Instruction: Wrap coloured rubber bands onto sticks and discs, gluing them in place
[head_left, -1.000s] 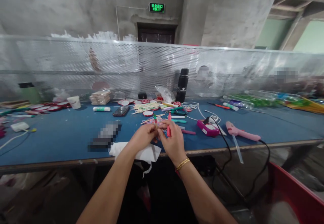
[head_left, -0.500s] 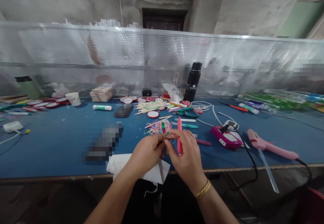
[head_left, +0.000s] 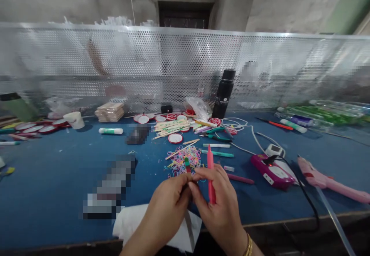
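Both of my hands meet in front of me, over the near part of the table. My left hand (head_left: 170, 196) is closed, its fingers pinching a small stick (head_left: 187, 164) whose upper end is green and red. The rest of the stick is hidden by the fingers. Against it press the fingertips of my right hand (head_left: 221, 198), which also grips a pink-red marker pen (head_left: 211, 175) upright between its fingers. A pile of small colourful rubber bands (head_left: 182, 157) lies just beyond. White paper (head_left: 133, 219) is under my hands, with a narrow greyish strip (head_left: 189, 227) hanging below them.
To the right are a magenta power strip (head_left: 268, 173) and a pink glue gun (head_left: 326, 182) with cables. Wooden sticks (head_left: 170, 128), red-rimmed discs (head_left: 175, 138) and a black bottle (head_left: 224, 94) stand or lie farther back, before a perforated metal screen (head_left: 130, 55). A blurred dark object (head_left: 111, 188) lies left.
The view has tipped down and come closer to the table. My hands keep the same hold on the stick and the marker pen; little else differs.
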The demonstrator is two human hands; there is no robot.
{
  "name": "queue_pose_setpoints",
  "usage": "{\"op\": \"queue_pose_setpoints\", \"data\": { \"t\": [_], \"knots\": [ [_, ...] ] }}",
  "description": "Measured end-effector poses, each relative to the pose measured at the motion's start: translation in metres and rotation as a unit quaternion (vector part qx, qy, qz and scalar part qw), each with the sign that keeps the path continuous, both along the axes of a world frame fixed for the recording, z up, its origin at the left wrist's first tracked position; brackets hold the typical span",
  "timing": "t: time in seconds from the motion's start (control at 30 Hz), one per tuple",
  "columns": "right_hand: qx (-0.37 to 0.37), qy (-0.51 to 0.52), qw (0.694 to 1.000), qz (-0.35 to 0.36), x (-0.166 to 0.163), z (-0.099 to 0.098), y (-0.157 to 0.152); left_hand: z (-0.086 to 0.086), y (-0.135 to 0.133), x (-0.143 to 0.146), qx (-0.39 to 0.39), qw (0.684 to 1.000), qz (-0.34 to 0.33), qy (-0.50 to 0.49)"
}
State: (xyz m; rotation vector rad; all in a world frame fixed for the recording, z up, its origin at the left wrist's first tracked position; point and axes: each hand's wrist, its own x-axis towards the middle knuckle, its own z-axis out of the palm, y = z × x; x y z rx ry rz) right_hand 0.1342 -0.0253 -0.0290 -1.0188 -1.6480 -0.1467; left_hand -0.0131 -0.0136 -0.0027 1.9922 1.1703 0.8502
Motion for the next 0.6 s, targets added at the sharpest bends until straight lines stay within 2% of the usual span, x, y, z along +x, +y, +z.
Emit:
{"op": "queue_pose_setpoints", "data": {
  "t": [0.1,0.2,0.4,0.6],
  "knots": [
    [0.017,0.006,1.000,-0.012,-0.005,-0.001,0.002,-0.001,0.003,-0.001,-0.005,1.000,-0.003,0.001],
    [0.023,0.002,1.000,-0.014,-0.008,0.000,0.005,-0.003,0.006,-0.003,-0.013,0.999,-0.005,0.041],
    [0.022,0.003,1.000,-0.020,-0.007,0.004,0.011,-0.005,0.010,-0.007,0.038,0.998,-0.011,0.039],
    [-0.011,0.059,0.998,-0.012,-0.010,-0.009,0.009,0.000,0.010,-0.006,-0.008,0.999,-0.025,0.021]
  ]
}}
